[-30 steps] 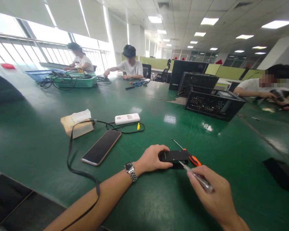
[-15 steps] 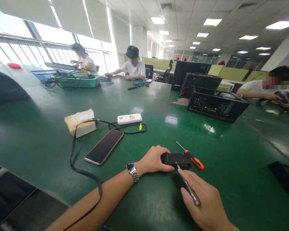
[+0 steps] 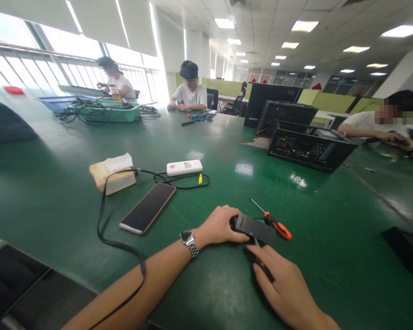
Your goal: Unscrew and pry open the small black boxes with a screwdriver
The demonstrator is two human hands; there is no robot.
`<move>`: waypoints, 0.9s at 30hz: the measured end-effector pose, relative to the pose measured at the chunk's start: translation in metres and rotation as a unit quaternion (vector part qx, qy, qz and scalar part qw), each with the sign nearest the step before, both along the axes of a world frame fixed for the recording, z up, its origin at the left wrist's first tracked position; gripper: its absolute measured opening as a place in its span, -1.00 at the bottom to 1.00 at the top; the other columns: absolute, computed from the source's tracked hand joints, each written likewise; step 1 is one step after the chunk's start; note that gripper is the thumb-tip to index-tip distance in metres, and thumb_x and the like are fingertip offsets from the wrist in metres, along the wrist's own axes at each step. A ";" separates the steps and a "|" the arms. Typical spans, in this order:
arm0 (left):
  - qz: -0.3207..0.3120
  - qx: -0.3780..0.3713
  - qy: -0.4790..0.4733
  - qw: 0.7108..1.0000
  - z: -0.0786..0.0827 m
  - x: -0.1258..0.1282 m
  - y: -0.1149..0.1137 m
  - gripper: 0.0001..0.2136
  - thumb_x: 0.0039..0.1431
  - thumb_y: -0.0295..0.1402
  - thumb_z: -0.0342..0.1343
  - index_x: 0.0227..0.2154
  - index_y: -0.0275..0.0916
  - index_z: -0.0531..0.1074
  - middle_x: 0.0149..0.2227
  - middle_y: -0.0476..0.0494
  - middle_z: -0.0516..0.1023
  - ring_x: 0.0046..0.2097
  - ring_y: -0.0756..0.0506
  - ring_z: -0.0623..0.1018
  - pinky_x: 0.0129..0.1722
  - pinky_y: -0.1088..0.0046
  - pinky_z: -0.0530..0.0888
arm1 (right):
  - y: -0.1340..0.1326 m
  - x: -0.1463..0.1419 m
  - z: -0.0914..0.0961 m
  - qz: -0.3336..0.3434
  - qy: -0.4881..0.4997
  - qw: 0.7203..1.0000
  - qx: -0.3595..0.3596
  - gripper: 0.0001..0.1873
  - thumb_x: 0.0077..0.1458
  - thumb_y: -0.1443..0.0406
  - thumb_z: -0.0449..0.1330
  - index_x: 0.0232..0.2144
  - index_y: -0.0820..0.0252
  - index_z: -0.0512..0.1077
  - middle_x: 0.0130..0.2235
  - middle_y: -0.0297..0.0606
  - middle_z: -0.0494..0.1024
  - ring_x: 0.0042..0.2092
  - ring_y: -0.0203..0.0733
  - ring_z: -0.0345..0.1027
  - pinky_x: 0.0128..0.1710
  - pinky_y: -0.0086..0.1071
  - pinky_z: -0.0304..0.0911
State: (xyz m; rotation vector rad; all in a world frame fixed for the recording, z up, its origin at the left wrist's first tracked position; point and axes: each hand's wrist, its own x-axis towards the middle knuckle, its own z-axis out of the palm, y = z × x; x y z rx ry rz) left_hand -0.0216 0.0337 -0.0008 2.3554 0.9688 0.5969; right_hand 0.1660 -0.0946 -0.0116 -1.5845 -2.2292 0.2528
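Note:
My left hand point(image 3: 222, 225) grips the left end of a small black box-shaped device point(image 3: 256, 228), thumb at its near side and fingers behind. The device's flat grey-black face is tilted towards me. In my right hand point(image 3: 284, 282) is a slim metal tool point(image 3: 265, 270), mostly covered by the fingers, its tip at the near edge of the device. What kind of tool it is I cannot make out. Just behind the device lies an orange and black screwdriver point(image 3: 278, 225) with its thin shaft pointing away to the left.
On the green table point(image 3: 213, 284) lie a phone point(image 3: 147, 208), a tissue pack point(image 3: 113, 176), a white power bank point(image 3: 184, 167) and its black cable. Farther back are a green basket point(image 3: 124, 112) of cables and black computer cases point(image 3: 309, 146). Several co-workers sit around.
The device has tilted, so its broad face now shows more towards me. My right hand has shifted slightly left, and its fingers now cover more of the tool.

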 end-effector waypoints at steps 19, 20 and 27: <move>-0.025 0.009 -0.001 1.000 0.000 -0.003 -0.001 -0.52 -0.06 -0.07 0.29 -0.10 -0.20 0.43 -0.18 -0.11 0.54 -0.16 -0.18 0.50 -0.10 0.35 0.35 | 0.001 0.035 0.043 0.029 -0.017 0.977 -0.211 -0.77 0.09 0.13 0.17 -0.32 0.08 0.57 -0.53 -0.36 0.43 -0.41 -0.22 0.32 -0.36 -0.38 0.19; -0.025 0.010 -0.001 1.000 0.000 -0.003 -0.001 -0.52 -0.06 -0.07 0.29 -0.10 -0.20 0.43 -0.18 -0.11 0.54 -0.16 -0.18 0.50 -0.10 0.35 0.35 | 0.004 0.037 0.041 0.014 -0.021 0.984 -0.175 -0.75 0.12 0.14 0.13 -0.37 0.11 0.54 -0.51 -0.34 0.43 -0.41 -0.22 0.32 -0.35 -0.36 0.20; -0.029 0.019 -0.003 0.999 0.000 -0.002 -0.001 -0.52 -0.05 -0.06 0.28 -0.10 -0.20 0.42 -0.16 -0.10 0.54 -0.14 -0.18 0.50 -0.10 0.35 0.34 | 0.014 0.050 0.018 -0.019 -0.025 0.995 -0.092 -0.59 0.10 0.21 0.14 0.02 0.12 0.38 0.07 -0.15 0.40 0.06 -0.05 0.29 0.05 -0.20 0.20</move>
